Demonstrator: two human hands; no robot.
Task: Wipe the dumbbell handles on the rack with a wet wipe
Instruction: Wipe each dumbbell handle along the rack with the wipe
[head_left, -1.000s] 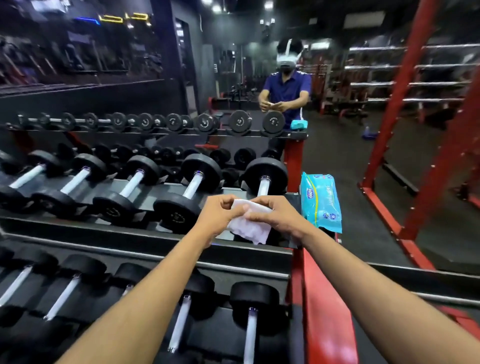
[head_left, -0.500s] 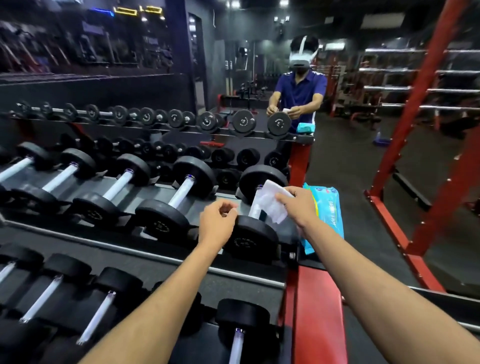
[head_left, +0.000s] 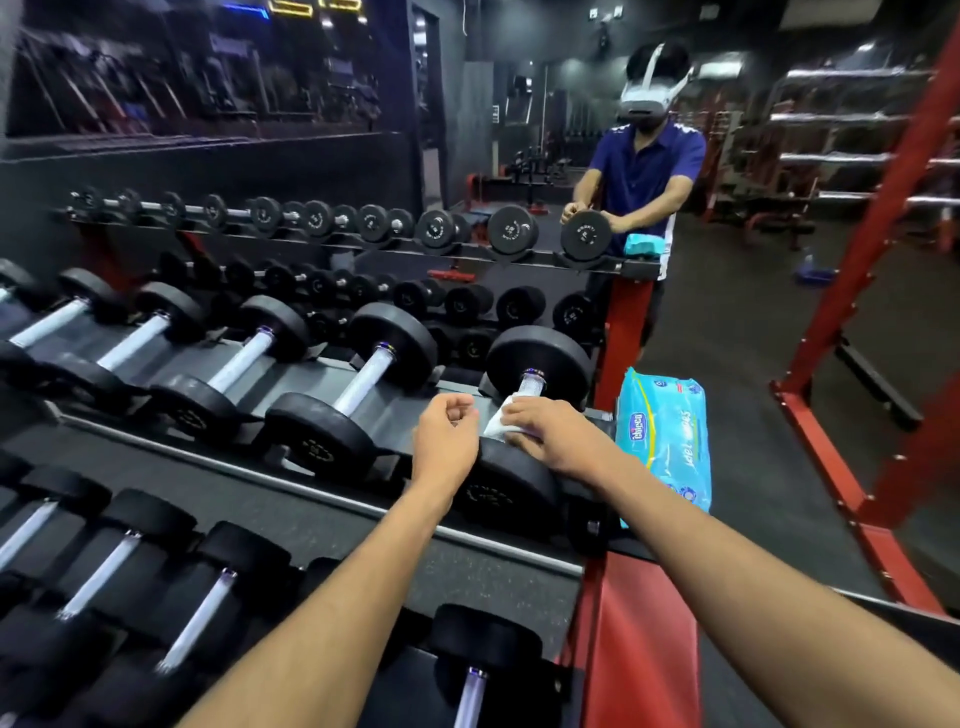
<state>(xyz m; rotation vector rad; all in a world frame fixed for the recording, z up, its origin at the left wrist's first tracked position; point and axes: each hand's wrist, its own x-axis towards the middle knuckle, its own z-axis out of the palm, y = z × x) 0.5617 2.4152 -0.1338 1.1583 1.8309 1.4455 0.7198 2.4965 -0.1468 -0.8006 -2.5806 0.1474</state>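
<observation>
Rack (head_left: 291, 501) holds rows of dumbbells; on its rightmost dumbbell's handle (head_left: 531, 385), right hand (head_left: 550, 431) clasps wet wipe (head_left: 496, 422), hiding most of both; left hand (head_left: 448, 431) loosely curled, holding nothing; wipes pack (head_left: 665, 441) just right, contents unseen.

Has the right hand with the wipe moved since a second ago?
Yes. The right hand has carried the wipe from in front of the near weight plate onto the rightmost dumbbell's handle, beside the wipes pack.
</observation>
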